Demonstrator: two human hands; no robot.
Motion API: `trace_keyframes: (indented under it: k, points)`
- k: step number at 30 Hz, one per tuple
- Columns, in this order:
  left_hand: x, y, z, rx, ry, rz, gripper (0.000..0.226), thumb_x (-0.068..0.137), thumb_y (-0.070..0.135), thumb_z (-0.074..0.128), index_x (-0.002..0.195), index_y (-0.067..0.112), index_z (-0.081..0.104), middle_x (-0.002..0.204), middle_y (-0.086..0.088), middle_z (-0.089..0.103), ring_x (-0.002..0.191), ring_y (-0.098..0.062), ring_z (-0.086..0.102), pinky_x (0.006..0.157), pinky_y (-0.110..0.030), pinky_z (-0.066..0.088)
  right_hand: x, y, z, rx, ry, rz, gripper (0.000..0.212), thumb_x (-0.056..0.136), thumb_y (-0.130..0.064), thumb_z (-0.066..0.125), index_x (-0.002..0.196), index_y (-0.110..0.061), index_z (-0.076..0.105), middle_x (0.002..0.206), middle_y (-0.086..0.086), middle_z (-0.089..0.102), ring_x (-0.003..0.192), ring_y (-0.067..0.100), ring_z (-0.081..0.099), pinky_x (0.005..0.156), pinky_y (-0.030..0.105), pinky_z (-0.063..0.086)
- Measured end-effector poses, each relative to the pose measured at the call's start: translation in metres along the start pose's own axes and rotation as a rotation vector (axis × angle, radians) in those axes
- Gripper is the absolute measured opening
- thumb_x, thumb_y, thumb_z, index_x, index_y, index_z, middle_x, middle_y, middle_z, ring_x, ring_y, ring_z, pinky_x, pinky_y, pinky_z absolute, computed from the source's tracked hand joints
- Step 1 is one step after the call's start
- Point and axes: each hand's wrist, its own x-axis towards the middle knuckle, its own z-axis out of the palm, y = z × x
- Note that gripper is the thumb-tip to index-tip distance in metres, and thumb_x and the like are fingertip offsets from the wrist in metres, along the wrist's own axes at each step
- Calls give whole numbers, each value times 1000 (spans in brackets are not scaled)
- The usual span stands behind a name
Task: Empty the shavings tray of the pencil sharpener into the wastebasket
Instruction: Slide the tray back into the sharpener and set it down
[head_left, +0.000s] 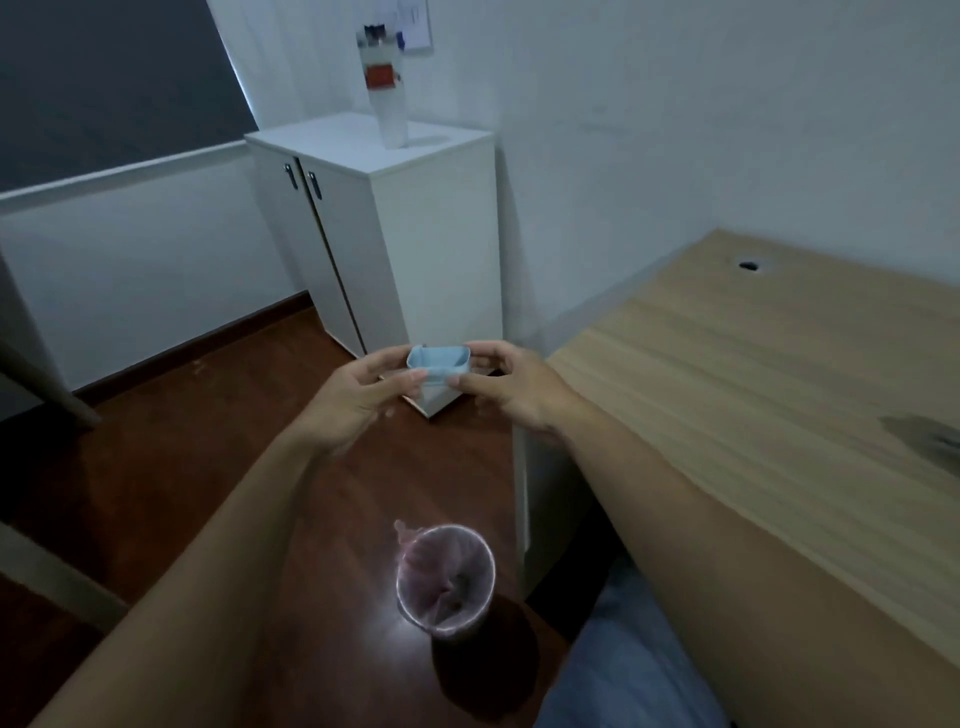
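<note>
Fingers of the left hand (358, 395) and right hand (511, 387) pinch the small pale-blue plastic shavings tray (439, 364), upright, beyond the round pink-lined wastebasket (445, 579); tipping there would likely scatter shavings onto the floor.

Left hand (358, 400) and right hand (511, 387) hold the blue tray (439, 362) above the wastebasket (445, 579).

Open floor (218, 415) lies left of the wastebasket (445, 579), whose mouth is uncovered (lined with a bag). The desk (753, 405) edge crowds its right side, the white cabinet (415, 234) stands beyond.
</note>
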Motion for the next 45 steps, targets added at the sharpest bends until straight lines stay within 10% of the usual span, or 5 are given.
trace_keyframes:
  k: [18,28,33,40,45]
  points:
    - [33,83,277,61,-396,215,39,101,33,84,140,36,78,116,1,87,103,-9,73,83,-30,48,-180,-63,-249,-226,370,-12,51,96,-26,89,143,-22,71,135,-4,79,88,15,75,101,49,66]
    - [17,53,387,66,-627,72,31,102,10,81,129,25,78,107,9,91,89,2,79,83,-18,62,-282,-51,-356,-483,653,49,67,85,-54,93,143,-25,75,142,-12,76,136,6,69,122,33,52]
    - [20,36,408,95,-719,41,41,97,9,87,137,14,78,126,-9,88,110,-18,82,108,-36,62,-308,-19,-374,-575,631,133,95,72,-69,90,154,-28,65,158,-9,64,151,12,56,128,43,46]
    - [24,23,422,267,-804,155,52,91,21,94,141,20,80,135,2,86,133,-21,79,123,-46,56,-319,31,-383,-419,572,217,65,82,-29,100,137,-21,66,128,-1,78,116,13,77,96,16,60]
    - [29,22,428,289,-814,161,56,91,25,95,144,21,78,135,4,85,133,-18,78,125,-45,55,-324,46,-388,-220,569,142,57,92,-21,92,144,-21,68,136,-4,82,131,12,76,119,39,57]
